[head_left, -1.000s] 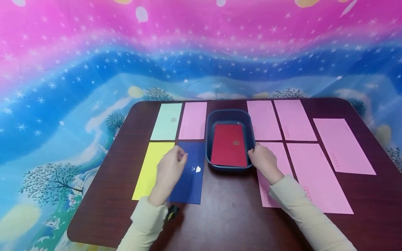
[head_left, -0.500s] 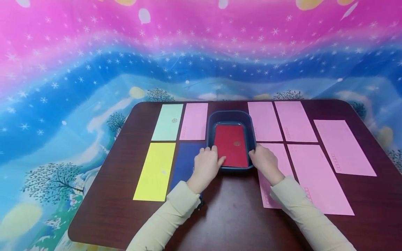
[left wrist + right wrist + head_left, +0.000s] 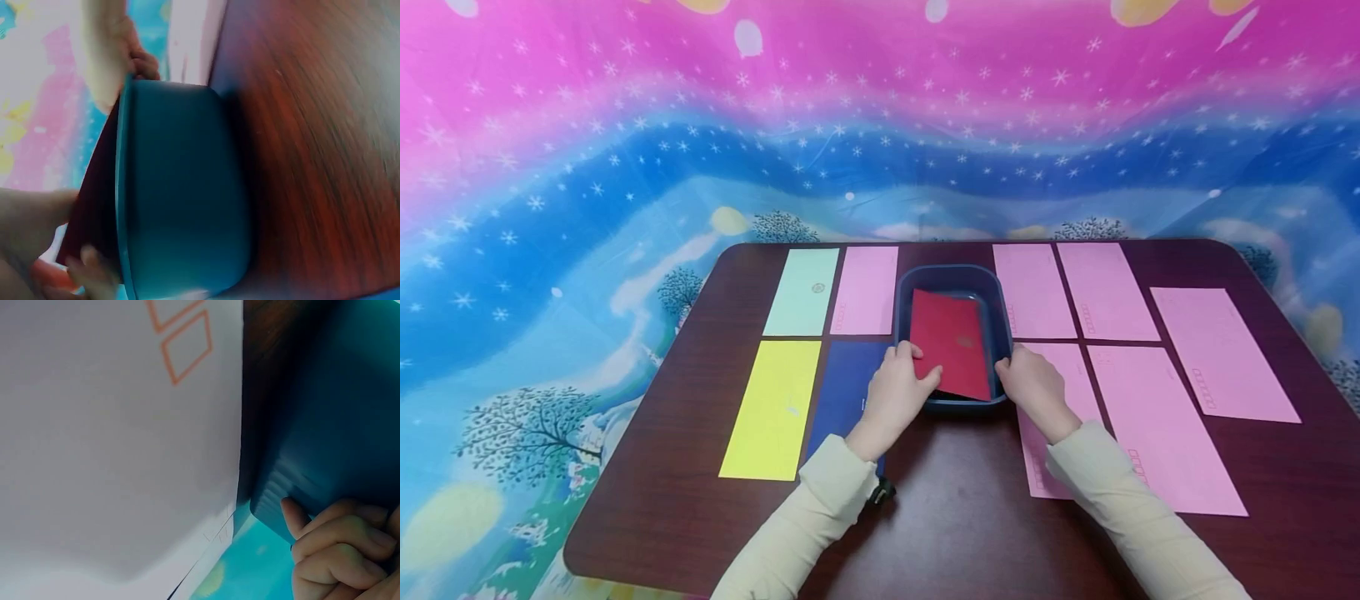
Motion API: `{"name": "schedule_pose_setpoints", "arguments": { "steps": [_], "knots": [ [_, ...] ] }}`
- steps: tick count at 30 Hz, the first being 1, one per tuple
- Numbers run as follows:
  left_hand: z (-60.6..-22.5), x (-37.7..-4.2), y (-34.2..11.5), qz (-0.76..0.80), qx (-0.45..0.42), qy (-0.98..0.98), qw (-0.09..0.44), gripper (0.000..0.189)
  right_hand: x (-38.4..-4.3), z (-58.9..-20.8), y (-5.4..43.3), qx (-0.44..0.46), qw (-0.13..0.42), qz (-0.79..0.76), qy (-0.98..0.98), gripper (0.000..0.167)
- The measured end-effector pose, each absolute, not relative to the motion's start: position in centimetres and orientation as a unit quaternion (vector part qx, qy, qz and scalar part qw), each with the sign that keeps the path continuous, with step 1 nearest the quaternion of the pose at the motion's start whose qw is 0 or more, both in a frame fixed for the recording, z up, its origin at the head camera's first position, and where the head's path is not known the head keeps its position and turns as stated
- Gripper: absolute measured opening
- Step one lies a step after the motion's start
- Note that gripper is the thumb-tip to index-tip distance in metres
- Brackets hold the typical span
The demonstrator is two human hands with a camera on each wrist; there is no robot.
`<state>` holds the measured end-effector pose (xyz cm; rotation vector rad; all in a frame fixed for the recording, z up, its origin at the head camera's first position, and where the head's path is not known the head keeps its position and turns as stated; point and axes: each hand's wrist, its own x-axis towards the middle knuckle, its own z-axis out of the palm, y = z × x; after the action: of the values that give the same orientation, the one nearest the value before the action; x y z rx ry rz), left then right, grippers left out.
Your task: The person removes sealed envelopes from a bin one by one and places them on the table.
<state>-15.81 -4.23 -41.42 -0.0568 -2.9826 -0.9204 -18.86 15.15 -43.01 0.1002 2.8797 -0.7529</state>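
A dark blue-green plastic basin stands at the middle of the table. Over its opening tilts a red envelope, left side raised and lower right corner near the front rim. My left hand pinches that envelope at its left edge, thumb toward the front. In the left wrist view the red envelope looks dark and slants out above the rim. My right hand grips the basin's right rim near the front corner. Its curled fingers lie against the outer wall in the right wrist view.
Left of the basin lie green, pink, yellow and blue envelopes. Several pink envelopes cover the right side, partly under the right forearm. A patterned cloth hangs behind the table.
My left hand has come from over the blue envelope to the basin and taken hold of the red envelope. Its left side has risen from lying flat. The right hand stays put.
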Motion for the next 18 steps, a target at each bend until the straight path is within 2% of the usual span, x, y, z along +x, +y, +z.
{"name": "schedule_pose_setpoints", "arguments": {
  "steps": [4,8,18],
  "knots": [
    [-41.3,-16.1,-4.9,-0.447,0.004,-0.894,0.007,0.022,-18.8,-43.0,15.1,0.033,0.078,-0.250,0.964,0.023],
    [-41.1,-15.9,-5.8,-0.533,-0.001,-0.846,0.020,0.018,-18.8,-42.9,15.1,0.034,0.083,-0.252,0.964,0.023],
    [-40.5,-14.2,-12.0,-0.574,0.017,-0.814,0.087,0.026,-18.9,-42.8,15.0,0.036,0.088,-0.247,0.964,0.024]
  ]
}}
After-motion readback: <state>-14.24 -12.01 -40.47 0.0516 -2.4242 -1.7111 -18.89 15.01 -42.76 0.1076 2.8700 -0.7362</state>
